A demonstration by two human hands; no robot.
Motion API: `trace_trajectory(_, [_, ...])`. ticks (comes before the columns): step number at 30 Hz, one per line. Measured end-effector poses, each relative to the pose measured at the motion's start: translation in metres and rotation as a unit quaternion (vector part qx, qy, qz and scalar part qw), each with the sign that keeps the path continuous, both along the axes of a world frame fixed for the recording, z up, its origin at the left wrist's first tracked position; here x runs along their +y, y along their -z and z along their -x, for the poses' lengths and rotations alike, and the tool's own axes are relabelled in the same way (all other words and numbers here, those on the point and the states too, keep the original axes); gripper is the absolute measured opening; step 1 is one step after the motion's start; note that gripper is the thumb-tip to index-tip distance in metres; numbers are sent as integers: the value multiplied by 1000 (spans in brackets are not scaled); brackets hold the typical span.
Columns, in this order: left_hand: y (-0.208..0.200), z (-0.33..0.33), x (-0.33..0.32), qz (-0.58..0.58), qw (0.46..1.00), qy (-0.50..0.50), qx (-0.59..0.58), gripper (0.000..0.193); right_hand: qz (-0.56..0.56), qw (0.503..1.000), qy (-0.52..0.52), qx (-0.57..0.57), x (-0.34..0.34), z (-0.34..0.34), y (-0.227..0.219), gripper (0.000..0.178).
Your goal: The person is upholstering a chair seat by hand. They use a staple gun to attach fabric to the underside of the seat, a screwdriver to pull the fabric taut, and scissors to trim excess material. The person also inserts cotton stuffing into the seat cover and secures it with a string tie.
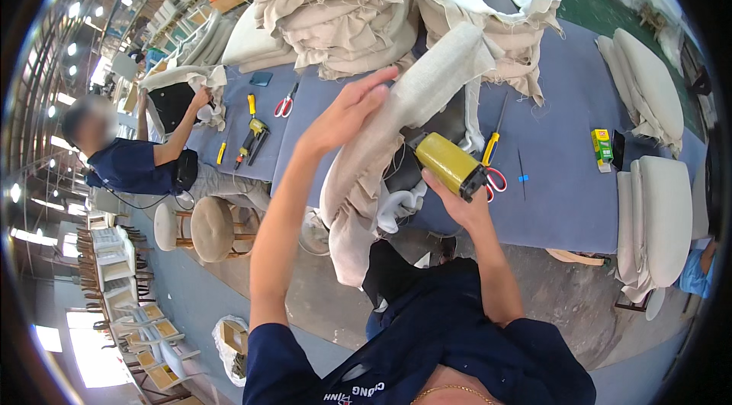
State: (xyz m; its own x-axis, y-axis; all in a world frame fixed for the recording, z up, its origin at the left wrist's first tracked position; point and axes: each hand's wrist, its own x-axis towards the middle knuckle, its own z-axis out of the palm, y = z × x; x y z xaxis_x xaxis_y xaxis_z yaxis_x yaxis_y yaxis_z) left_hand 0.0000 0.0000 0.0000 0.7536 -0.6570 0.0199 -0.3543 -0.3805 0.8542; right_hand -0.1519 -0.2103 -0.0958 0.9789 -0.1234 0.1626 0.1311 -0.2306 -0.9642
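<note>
In front of me a beige fabric-covered chair cushion (412,85) stands tilted on its edge, with loose ragged cloth along its near side. My left hand (347,115) rests against the cushion's outer face with its fingers stretched out and close together. My right hand (463,203) is wrapped round a yellow-green pneumatic staple gun (448,163). The gun's nose points into the cushion's dark underside, where its tip is hidden. Right of the gun lie a yellow-handled screwdriver (494,138) and red-handled scissors (496,182), partly behind my hand.
Beige covers and cushions (335,9) are piled on the blue-grey table (560,211). Upholstered cushions (659,222) stand at its right edge, near a green-yellow box (601,150). To the left, a co-worker (133,153) handles another cushion beside a second staple gun (252,138) and stools (211,230).
</note>
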Motion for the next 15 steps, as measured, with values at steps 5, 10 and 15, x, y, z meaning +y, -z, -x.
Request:
trace_trajectory(5, [-6, 21, -2, -22, 995, -71, 64, 59, -40, 994, 43, -92, 25, 4, -1, 26])
trace_trajectory(10, [2, 71, 3, -256, 897, -189, -306, 54, 46, 985, 46, -161, 30, -18, 18, 23])
trace_trajectory(15, [4, 70, 20, -242, 883, -207, -346, 60, -4, 995, -30, -99, 37, -24, -19, 25])
